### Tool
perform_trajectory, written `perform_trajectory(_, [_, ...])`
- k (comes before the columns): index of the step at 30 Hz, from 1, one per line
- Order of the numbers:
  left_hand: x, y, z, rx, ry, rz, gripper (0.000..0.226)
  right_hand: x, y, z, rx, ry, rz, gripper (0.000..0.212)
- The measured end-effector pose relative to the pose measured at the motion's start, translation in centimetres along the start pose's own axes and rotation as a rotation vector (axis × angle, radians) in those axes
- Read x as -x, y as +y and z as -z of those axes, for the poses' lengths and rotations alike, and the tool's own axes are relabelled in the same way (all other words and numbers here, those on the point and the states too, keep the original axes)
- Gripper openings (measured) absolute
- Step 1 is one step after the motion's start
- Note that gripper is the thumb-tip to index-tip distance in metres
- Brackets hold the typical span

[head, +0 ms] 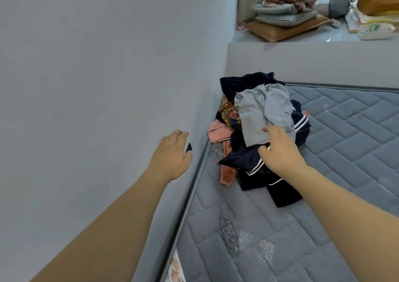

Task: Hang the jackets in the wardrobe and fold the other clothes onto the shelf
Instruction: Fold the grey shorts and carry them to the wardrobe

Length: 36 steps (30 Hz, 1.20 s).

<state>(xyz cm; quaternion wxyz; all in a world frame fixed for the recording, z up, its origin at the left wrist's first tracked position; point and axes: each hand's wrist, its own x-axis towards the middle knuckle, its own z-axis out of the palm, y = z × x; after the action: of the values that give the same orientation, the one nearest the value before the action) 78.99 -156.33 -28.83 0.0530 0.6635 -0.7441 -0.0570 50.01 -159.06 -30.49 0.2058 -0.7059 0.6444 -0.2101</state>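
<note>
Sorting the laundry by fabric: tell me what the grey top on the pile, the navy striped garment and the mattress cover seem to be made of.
Grey top: soft matte knit, probably cotton jersey or fleece; it drapes in limp folds.
Navy striped garment: smooth dark fabric with white piping, possibly a synthetic or cotton blend; the look leaves it open.
Mattress cover: quilted grey textile with stitched diamond and brick panels, slightly fuzzy.

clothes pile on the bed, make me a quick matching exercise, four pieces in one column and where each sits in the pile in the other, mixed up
Things:
1. grey garment
2. pink garment
3. patterned garment
4. navy garment with white stripes

Places:
A. near edge of the pile, low on the mattress
B. top of the pile, under the right hand
C. left edge, by the wall
D. between the pink and grey pieces

Pairs: 1-B, 2-C, 3-D, 4-A
</note>
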Motion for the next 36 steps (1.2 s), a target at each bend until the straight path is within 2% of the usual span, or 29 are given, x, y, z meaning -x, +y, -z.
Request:
perform_trajectory(6, [-12.0,4.9,-11.6,0.149,-0.089,-0.105,0.059,-8.1,11.7,-3.7,0.080,0.037,-0.067,0.053])
perform_trajectory(11, [-21.3,10.5,-20.6,0.380,-0.108,-0.125,0.063,-14.8,19.3,-7.6,0.202,-0.014,-0.091,0.071])
perform_trajectory(14, [-26.0,13.0,-25.8,0.375,-0.153,-0.137,0.075,-18.4,23.1,-10.7,0.336,-0.079,-0.128,0.083])
perform_trajectory(18, [-31.2,14.7,-31.9,0.254,-0.231,-0.206,0.089,-23.2,27.9,-13.6,0.497,-0.138,-0.111,0.099])
perform_trajectory(20, [-32.7,14.6,-34.9,0.167,-0.305,-0.227,0.084,-25.2,30.1,-15.4,0.547,-0.233,-0.097,0.094])
perform_trajectory(24, [-33.8,13.8,-40.5,0.037,-0.367,-0.264,0.066,-26.7,33.5,-19.9,0.496,-0.398,-0.122,0.055])
perform_trajectory(27, [-34.4,13.5,-42.5,-0.001,-0.290,-0.266,0.058,-27.5,35.0,-21.5,0.498,-0.397,-0.082,0.046])
perform_trajectory(30, [-33.7,13.9,-43.5,-0.042,-0.206,-0.233,0.056,-28.3,35.7,-21.3,0.474,-0.375,-0.069,0.027])
perform_trajectory(33, [-33.2,14.2,-43.9,-0.057,-0.170,-0.209,0.057,-28.2,36.1,-21.7,0.460,-0.345,-0.055,0.034])
perform_trajectory(36, [-34.0,14.2,-43.6,-0.041,-0.205,-0.222,0.053,-27.6,36.5,-22.9,0.429,-0.331,-0.065,0.048])
